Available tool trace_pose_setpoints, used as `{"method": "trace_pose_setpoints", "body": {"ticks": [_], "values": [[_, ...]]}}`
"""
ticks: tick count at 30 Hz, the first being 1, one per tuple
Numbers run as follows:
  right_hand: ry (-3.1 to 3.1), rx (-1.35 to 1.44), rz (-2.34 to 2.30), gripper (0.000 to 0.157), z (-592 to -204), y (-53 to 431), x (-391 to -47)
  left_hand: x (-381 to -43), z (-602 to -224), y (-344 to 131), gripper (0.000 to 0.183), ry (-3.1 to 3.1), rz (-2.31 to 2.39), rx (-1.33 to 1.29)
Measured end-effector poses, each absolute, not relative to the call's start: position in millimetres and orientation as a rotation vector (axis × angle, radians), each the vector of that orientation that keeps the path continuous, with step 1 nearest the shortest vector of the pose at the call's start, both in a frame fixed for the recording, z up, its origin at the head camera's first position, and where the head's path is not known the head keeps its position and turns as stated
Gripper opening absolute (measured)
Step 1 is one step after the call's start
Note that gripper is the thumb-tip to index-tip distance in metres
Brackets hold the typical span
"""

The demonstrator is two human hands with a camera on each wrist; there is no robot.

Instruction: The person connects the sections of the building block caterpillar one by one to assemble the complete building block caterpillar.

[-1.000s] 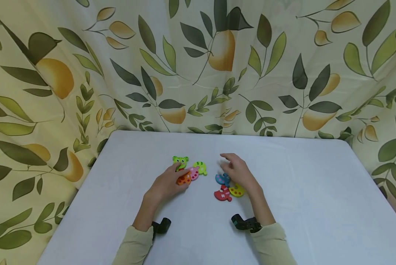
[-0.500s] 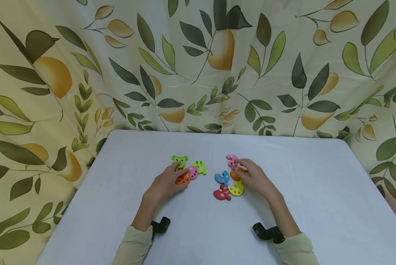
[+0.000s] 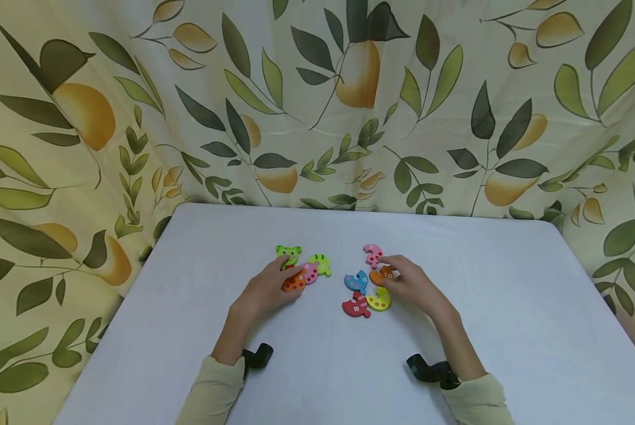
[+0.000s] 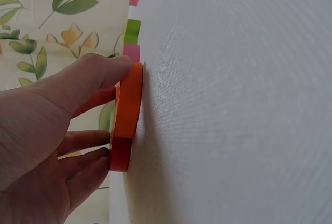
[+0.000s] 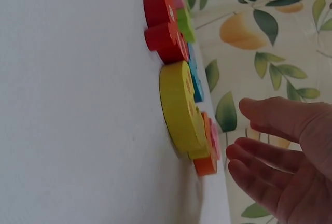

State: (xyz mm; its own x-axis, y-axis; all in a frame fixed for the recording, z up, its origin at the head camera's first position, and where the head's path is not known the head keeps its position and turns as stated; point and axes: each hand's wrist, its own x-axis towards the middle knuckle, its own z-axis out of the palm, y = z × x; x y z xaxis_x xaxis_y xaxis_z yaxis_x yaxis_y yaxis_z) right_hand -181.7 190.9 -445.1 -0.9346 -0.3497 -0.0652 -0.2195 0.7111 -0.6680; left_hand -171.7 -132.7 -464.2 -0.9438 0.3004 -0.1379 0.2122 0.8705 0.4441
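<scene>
My left hand (image 3: 267,290) rests on a cluster of toy puzzle pieces, among them a green animal-head piece (image 3: 289,253), a spotted orange piece (image 3: 294,284), a pink piece (image 3: 310,274) and a striped green piece (image 3: 321,265). In the left wrist view, the thumb touches the orange piece's top edge and fingertips meet a red piece (image 4: 120,155). My right hand (image 3: 415,287) hovers beside an orange piece (image 3: 378,277), fingers loosely bent and holding nothing. Around it lie a pink piece (image 3: 373,255), a blue one (image 3: 356,281), a yellow one (image 3: 379,300) and a red one (image 3: 356,306).
A white-covered table (image 3: 317,378) carries both clusters, with a strip of its surface between them. Behind it hangs a curtain (image 3: 317,147) printed with leaves and fruit. Each wrist wears a black camera (image 3: 429,370).
My right hand has moved right and towards me, uncovering the pink and orange pieces in the right cluster. My left hand stays on its pieces.
</scene>
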Motion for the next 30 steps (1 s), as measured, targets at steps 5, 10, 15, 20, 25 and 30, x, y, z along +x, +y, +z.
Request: {"method": "trace_pose_setpoints", "body": {"ticks": [5,10,15,20,25,30], "values": [[2.71,-0.52,-1.034,0.052,-448,177,-179,-171,-464,-133,0.056,2.837,0.654,0.39],[2.693,-0.601,-1.024,0.045,-453,166,-178,-172,-464,-133,0.056,2.835,0.655,0.394],[2.753,-0.714,-0.876,0.034,-458,160,-176,-172,-464,-132,0.056,2.83,0.677,0.403],[2.822,-0.775,-0.791,0.033,-460,155,-173,-171,-464,-132,0.056,2.838,0.676,0.409],[2.786,-0.646,-0.809,0.034,-457,149,-172,-170,-464,-131,0.056,2.836,0.679,0.395],[2.745,-0.559,-0.764,0.032,-453,142,-177,-173,-467,-129,0.055,2.834,0.703,0.377]]}}
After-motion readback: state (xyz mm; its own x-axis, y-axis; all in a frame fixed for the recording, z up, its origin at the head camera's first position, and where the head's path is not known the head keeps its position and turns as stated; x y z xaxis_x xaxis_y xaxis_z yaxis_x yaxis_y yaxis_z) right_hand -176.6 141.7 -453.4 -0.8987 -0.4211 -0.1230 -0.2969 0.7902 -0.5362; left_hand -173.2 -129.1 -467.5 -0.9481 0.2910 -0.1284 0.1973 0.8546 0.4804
